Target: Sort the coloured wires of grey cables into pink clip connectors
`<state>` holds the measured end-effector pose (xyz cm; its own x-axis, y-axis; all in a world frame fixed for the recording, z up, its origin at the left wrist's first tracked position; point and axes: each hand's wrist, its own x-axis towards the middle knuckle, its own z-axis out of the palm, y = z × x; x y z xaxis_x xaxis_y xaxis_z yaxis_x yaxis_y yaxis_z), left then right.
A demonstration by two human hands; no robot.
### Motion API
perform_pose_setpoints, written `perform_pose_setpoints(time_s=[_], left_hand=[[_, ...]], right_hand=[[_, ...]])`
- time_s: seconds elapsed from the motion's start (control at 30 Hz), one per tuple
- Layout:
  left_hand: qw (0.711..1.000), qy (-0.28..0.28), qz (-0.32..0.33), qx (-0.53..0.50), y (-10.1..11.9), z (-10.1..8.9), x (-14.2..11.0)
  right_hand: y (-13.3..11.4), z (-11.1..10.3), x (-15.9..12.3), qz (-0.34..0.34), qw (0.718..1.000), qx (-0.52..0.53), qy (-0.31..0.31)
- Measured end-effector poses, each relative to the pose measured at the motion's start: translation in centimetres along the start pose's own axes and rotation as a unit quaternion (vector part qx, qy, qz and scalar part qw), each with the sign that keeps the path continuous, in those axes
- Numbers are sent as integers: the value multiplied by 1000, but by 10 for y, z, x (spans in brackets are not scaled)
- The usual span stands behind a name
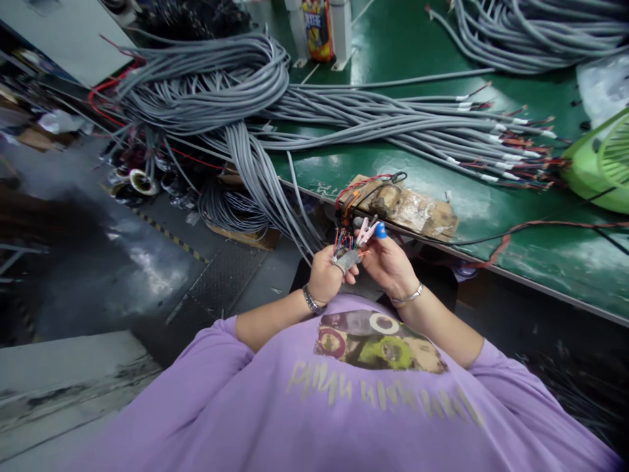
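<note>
Both the left hand (325, 275) and the right hand (393, 265) are working close together, just short of the near edge of the green table (555, 269). The left hand is curling around a grey cable end (346, 261), with thin colored wires (343, 237) fanning out beside it. The right hand is apparently pinching a pink clip (366, 232) between its fingertips, one of them wearing a blue finger cover (380, 230).

For good control, the left hand should be holding the cable end firmly and supporting it close to the wires; the right hand should be lifting single strands without twisting or nicking them. Which strand the clip is meeting, if any, is too small to tell.

Beyond the hands, a wooden block (422, 211) is lying along the table edge, its surface looking rough, stained and chipped. The smooth tabletop is shining under the light. Farther on, long round grey cables (354, 108) are stretching across it, showing white bands near their stripped ends, while a thick looping coil (211, 72) is resting at left. A ribbed green plastic fan (609, 157) is standing at right.
</note>
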<state>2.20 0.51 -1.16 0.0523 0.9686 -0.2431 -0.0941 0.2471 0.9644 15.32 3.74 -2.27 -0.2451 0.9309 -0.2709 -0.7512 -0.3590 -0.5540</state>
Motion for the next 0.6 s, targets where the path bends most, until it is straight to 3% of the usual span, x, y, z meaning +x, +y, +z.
perform_pose_setpoints(time_s=[0.27, 0.4, 0.6], left_hand=[[1000, 10, 11, -17, -3, -4, -4], [999, 13, 38, -4, -1, -8, -8], [997, -1, 51, 57, 2, -13, -11]], right_hand=[[-3, -3, -5, 10, 999, -13, -32], [0, -8, -14, 21, 992, -106, -58], [6, -4, -21, -37, 974, -220, -35]])
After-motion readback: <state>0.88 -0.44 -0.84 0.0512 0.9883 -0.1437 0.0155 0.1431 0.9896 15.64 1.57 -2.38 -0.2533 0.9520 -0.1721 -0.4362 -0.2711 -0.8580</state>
